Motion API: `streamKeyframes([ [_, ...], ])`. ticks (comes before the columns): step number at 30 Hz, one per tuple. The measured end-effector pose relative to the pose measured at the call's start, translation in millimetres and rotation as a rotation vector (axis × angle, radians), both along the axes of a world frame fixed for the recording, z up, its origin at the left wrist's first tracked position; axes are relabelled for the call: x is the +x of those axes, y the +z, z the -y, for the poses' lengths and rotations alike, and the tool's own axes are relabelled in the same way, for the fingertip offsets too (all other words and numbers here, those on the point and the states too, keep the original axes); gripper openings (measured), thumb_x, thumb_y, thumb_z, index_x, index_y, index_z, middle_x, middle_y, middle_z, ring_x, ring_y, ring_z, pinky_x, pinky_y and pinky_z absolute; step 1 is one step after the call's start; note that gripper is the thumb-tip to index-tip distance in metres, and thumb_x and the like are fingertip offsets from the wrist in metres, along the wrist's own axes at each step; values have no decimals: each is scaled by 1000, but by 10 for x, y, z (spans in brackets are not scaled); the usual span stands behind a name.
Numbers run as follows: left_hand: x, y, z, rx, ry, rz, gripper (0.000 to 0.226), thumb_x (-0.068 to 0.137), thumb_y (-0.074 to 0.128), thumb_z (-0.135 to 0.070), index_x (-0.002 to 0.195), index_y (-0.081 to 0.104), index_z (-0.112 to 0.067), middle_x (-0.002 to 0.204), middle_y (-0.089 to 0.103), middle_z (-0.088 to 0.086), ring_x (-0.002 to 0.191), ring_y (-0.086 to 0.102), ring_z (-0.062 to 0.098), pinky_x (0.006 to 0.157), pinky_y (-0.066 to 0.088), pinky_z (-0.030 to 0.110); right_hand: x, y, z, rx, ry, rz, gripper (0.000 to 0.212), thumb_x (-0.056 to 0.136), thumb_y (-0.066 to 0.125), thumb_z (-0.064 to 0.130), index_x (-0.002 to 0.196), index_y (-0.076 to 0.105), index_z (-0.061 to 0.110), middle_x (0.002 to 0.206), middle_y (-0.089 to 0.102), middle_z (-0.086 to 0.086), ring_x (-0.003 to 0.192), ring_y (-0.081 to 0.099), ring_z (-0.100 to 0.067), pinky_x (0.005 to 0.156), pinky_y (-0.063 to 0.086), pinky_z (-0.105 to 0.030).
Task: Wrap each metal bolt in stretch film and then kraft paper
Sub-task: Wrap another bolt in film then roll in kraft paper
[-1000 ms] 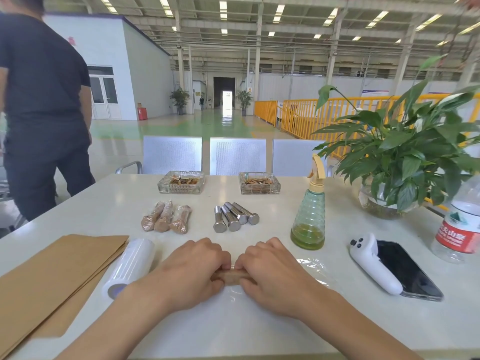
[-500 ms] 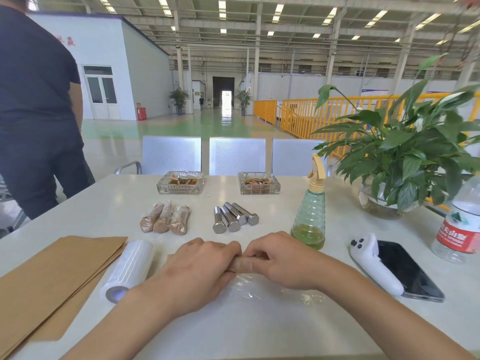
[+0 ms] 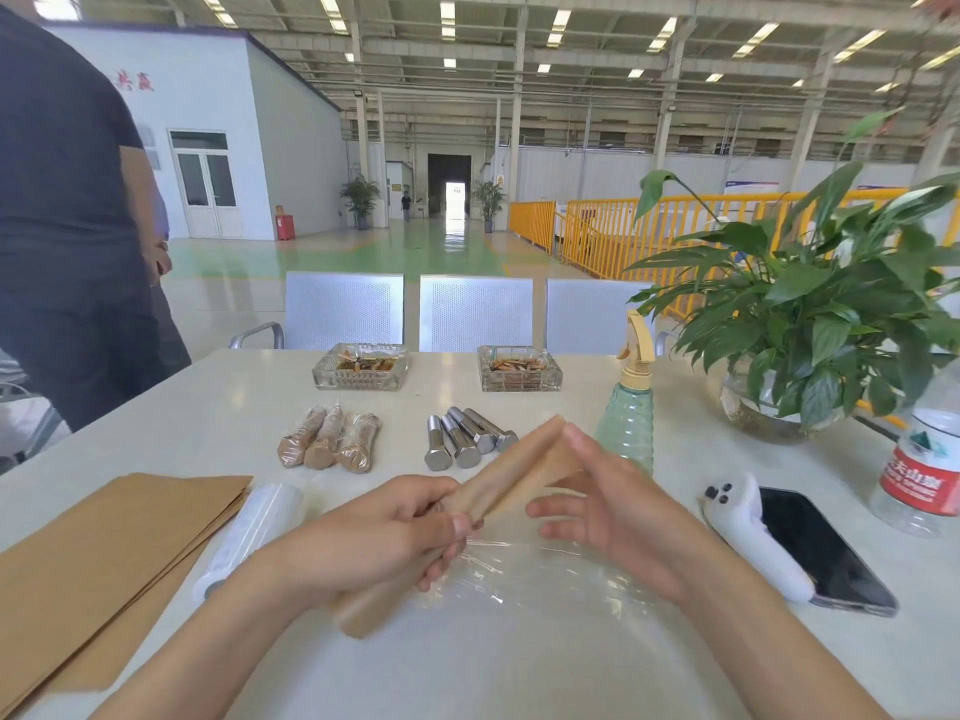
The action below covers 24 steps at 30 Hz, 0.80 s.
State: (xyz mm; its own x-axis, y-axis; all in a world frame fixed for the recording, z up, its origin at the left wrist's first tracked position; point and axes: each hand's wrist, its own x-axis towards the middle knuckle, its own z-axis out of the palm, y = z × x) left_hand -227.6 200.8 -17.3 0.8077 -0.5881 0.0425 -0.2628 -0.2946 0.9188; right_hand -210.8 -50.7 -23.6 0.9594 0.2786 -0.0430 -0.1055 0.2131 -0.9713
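Observation:
My left hand [image 3: 384, 532] grips a long kraft-paper roll [image 3: 509, 470] lifted off the table and tilted up to the right; the bolt inside is hidden. My right hand [image 3: 597, 506] has straight fingers touching the roll's loose paper flap near its upper end. A sheet of clear stretch film [image 3: 524, 569] lies on the table under the hands. Three wrapped bolts [image 3: 327, 439] lie behind to the left, several bare metal bolts [image 3: 467, 439] to their right. A stretch film roll [image 3: 249, 537] and a stack of kraft paper sheets [image 3: 104, 558] lie at left.
Two glass ashtrays [image 3: 361, 367] [image 3: 519, 368], a green spray bottle [image 3: 626, 423], a potted plant [image 3: 810, 324], a white controller [image 3: 753, 532] on a phone [image 3: 826, 553] and a water bottle [image 3: 924, 459] stand on the white table [image 3: 519, 662]. A person [image 3: 67, 226] stands at left.
The paper roll was pressed flat on the table under both hands; now my left hand has lifted and tilted it, and my right hand has opened against its flap.

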Motion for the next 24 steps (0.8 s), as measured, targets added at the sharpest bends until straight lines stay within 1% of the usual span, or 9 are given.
streamKeyframes([
  [2,35,-29,11,-151,5,-191,23,97,60,-21,108,61,-2,77,54,4,65,52,18,62,47,30,-62,-143,-136,76,56,-31,62,75,86,52,114,69,7,103,70,-17,81,69,-29,67,58,-37],
  [4,70,-65,20,-226,-22,-305,20,95,62,-24,106,64,-8,78,53,4,64,52,17,60,46,29,-109,-223,-272,92,89,11,45,86,82,42,110,71,6,101,69,-15,79,66,-24,68,57,-34],
  [6,99,-109,24,-268,-50,-373,14,96,63,-24,103,66,-12,78,52,4,63,50,17,58,45,27,-122,-245,-393,85,43,46,33,88,79,34,100,72,4,93,69,-15,75,65,-22,68,56,-32],
  [8,124,-154,6,-314,-50,-443,15,95,63,-23,104,65,-11,77,51,4,62,48,16,56,43,26,-115,-229,-470,61,-32,51,32,92,74,31,96,71,0,88,71,-18,72,65,-21,66,56,-31],
  [11,163,-190,-27,-314,-29,-480,18,93,65,-24,104,62,-10,76,50,5,59,45,16,52,40,25,-100,-194,-498,-7,-98,-7,34,102,60,27,102,72,-6,92,77,-21,68,68,-22,63,57,-32],
  [13,175,-198,-24,-251,-18,-463,19,93,64,-26,101,58,-10,75,50,5,58,44,16,51,38,24,-103,-180,-515,-131,-154,-35,31,100,53,21,99,74,-2,88,78,-19,62,67,-21,57,57,-31],
  [17,174,-207,3,-95,-13,-375,18,95,60,-26,100,55,-9,76,55,6,57,46,15,48,38,23,-77,-173,-527,-336,-248,-67,23,93,50,15,84,69,5,67,73,-13,46,60,-21,46,49,-26],
  [21,153,-159,30,128,28,-150,14,104,51,-24,98,52,-12,79,64,1,60,52,17,54,43,28,-39,-152,-480,-402,-261,-90,17,91,52,16,92,66,6,59,67,-10,43,57,-21,45,47,-25],
  [24,151,-157,72,255,83,1,8,105,48,-27,105,54,-22,79,66,-5,63,53,18,58,43,30,-20,-157,-478,-415,-264,-74,19,92,51,16,91,67,5,59,67,-9,43,56,-20,46,46,-26],
])
